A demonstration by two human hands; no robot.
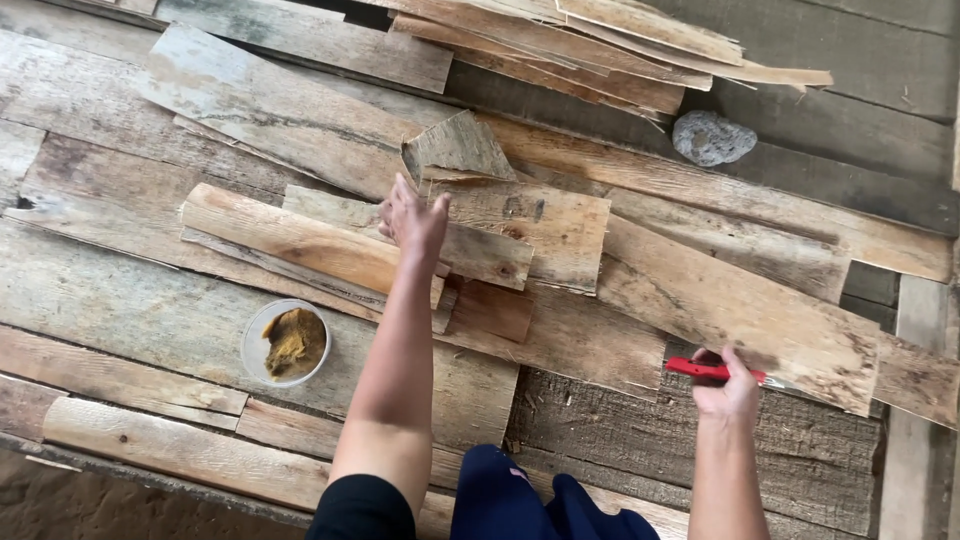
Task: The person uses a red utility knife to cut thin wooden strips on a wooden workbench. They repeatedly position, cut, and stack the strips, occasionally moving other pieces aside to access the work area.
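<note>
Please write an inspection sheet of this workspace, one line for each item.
Surface: rough wooden plank platform, weathered and unpainted.
Job's things: loose wood pieces piled in the middle; red-handled tool.
Clutter: small round bowl of brownish paste; grey stone; thin wood strips stacked at the top.
Hands: left hand rests on the pile, fingers spread; right hand grips the red-handled tool.
Cables: nothing seen.
Surroundings: bare ground at lower left.
</note>
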